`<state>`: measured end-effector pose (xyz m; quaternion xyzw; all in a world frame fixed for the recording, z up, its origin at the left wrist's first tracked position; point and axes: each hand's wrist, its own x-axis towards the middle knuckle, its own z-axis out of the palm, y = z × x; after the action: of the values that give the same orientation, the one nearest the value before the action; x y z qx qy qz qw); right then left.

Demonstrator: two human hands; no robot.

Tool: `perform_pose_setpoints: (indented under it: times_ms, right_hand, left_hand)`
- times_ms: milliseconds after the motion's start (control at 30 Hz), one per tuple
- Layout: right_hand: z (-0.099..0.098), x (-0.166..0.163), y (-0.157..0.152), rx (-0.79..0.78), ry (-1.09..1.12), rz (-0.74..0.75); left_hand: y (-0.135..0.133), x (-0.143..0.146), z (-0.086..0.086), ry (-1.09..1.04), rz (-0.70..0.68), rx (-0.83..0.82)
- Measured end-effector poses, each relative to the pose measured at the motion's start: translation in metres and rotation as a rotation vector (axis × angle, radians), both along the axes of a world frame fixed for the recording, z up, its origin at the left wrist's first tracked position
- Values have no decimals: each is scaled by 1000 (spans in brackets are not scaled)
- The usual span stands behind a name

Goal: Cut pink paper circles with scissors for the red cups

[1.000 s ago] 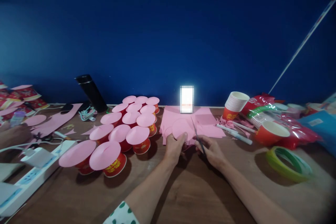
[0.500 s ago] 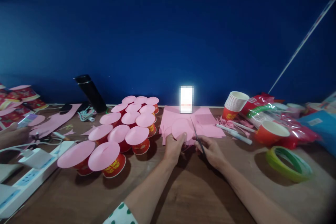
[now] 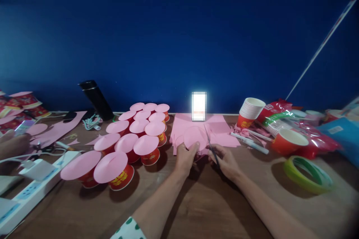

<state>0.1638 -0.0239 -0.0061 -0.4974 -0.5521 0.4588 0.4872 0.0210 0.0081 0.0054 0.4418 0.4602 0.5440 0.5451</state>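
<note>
A pink disc point(image 3: 193, 136) is pinched by the left hand point(image 3: 185, 158); scissors point(image 3: 214, 154), partly hidden, are apparently gripped by the right hand point(image 3: 227, 161).

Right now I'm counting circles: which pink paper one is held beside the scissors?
The pink circle held in the left hand, over the pink sheets; the grouped circles to its left sit on red cups instead.

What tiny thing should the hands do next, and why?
Maybe a small snip along the edge of the pink circle, I'd say: the right hand holds the scissors close to the circle's right side, and the left hand grips the circle at its lower edge.
</note>
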Motion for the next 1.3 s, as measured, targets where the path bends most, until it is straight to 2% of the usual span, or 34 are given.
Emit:
perform_pose_setpoints:
  times_ms: [133,300,500,733,1100,1300]
  right_hand:
    - [4,-1,-1,-23,23,0]
    - [5,-1,-2,-20,24,1]
    - [2,1,-1,-20,13,3]
    - [7,-1,-2,0,-11,-14]
    - [2,1,-1,-5,7,3]
    - [3,0,-1,-2,10,10]
  left_hand:
    - [-1,0,-2,21,2,25]
    - [1,0,-5,19,24,-25]
    - [0,0,-2,-13,9,1]
    - [1,0,-1,-68,16,-24]
    - [1,1,-1,-100,18,-49]
    - [1,0,-1,12,22,-6]
